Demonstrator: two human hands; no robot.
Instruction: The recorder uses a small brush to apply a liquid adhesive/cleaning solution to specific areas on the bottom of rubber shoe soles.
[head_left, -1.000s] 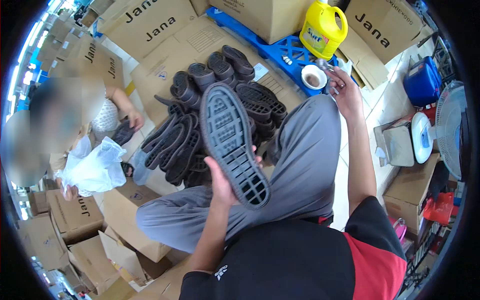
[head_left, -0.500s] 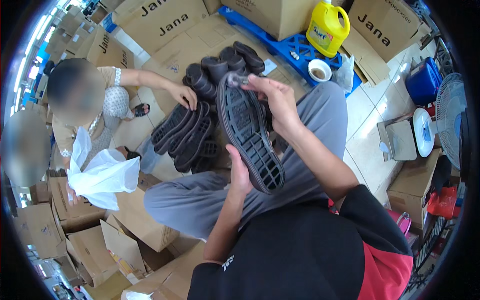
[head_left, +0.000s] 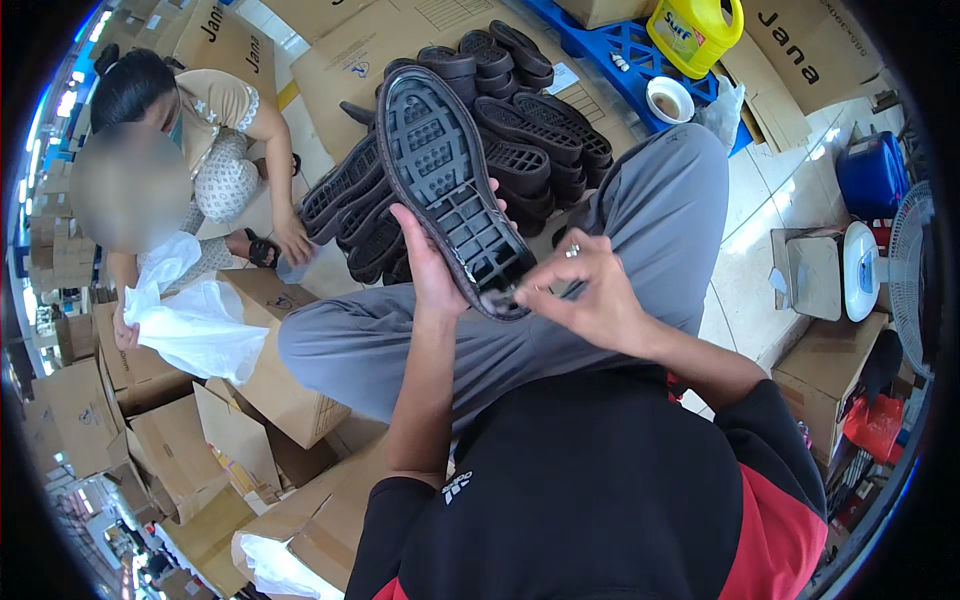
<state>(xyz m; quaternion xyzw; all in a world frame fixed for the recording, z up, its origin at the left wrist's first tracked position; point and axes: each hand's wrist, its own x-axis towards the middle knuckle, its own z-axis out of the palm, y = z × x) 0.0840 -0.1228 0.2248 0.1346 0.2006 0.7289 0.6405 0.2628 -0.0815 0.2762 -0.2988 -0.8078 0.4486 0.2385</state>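
Note:
A dark shoe sole (head_left: 432, 130) stands tilted over my lap, its gridded, hollow side facing me. My left hand (head_left: 436, 262) grips it low along its left edge, with fingertips showing at the right edge. My right hand (head_left: 598, 300) pinches something small and greyish against the sole's lower end; its kind cannot be made out. Beyond lie several more dark soles (head_left: 515, 165), piled in rows on flattened cardboard. To the left, another person holds a white plastic bag (head_left: 195, 325) in one hand; their other hand (head_left: 292, 238) reaches down beside the soles.
Open cardboard boxes (head_left: 185, 440) crowd the left and lower left. At the far right, a blue pallet (head_left: 610, 50) bears a yellow jug (head_left: 690, 38) and a white bowl (head_left: 668, 100). A fan (head_left: 908, 270) and a blue container (head_left: 868, 175) stand at right.
My right hand has moved from the sole's upper end down to its lower end. The sole sits higher and further left. The other person's hand has left the soles, moving left and down.

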